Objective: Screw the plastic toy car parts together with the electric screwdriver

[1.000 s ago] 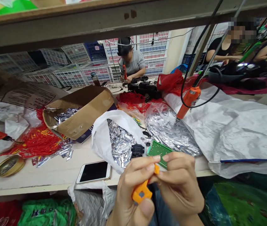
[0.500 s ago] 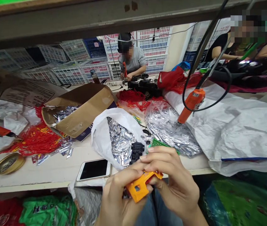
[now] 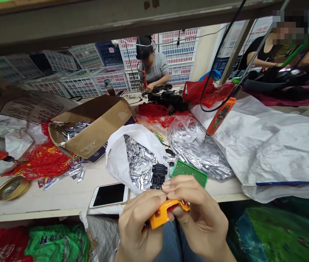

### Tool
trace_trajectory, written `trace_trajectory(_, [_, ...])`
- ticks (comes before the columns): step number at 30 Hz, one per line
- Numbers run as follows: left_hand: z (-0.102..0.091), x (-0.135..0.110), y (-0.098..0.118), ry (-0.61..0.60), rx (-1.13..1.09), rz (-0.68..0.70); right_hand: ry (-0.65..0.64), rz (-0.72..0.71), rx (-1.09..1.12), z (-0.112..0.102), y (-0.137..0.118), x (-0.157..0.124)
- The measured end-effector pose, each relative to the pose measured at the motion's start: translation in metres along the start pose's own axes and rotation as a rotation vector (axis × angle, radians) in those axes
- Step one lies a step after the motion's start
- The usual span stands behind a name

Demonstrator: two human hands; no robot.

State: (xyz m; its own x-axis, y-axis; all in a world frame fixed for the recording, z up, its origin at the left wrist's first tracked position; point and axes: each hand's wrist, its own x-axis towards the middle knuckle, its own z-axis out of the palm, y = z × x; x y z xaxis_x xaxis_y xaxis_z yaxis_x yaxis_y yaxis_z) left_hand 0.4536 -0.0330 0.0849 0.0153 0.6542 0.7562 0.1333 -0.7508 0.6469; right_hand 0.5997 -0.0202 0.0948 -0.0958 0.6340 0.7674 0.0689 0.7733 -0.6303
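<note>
Both my hands hold one small orange plastic part [image 3: 163, 214] low in front of the bench edge. My left hand [image 3: 138, 225] grips its lower left end, fingers curled round it. My right hand [image 3: 198, 214] pinches its upper right end, fingertips pressed on top. Just beyond my fingers a black plastic part [image 3: 158, 175] stands on the bench beside a green perforated tray [image 3: 189, 171]. A white bag [image 3: 121, 153] full of small silver foil packets [image 3: 139, 163] lies open behind them.
A white phone [image 3: 108, 194] lies at the bench edge. An orange electric screwdriver [image 3: 220, 116] hangs on a cable. A cardboard box [image 3: 94, 125], red tassels [image 3: 41, 162], a brass lid [image 3: 10, 188] and white sheeting [image 3: 274, 145] crowd the bench. Other people work at the far tables.
My hands turned the orange part from upright to lying across and lowered it slightly. The hanging screwdriver swung and tilted. The green tray is uncovered again.
</note>
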Motion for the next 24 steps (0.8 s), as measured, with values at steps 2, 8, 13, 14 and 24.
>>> trace_trajectory(2, [0.003,0.0,-0.001,0.012,0.017,0.009,0.011,0.03,0.022,0.0,-0.001,-0.001])
trace_trajectory(8, [0.005,0.002,-0.002,0.015,0.174,0.055,0.035,0.156,0.107,0.001,-0.003,-0.002])
trace_trajectory(13, [0.008,0.004,0.0,0.008,0.226,0.038,0.043,0.181,0.155,0.0,0.003,-0.004])
trace_trajectory(14, [0.008,0.004,0.0,0.011,0.225,0.014,0.043,0.175,0.157,0.0,0.004,-0.004])
trace_trajectory(24, [0.005,-0.005,0.0,-0.08,0.139,-0.213,0.072,0.156,0.058,0.002,0.006,-0.006])
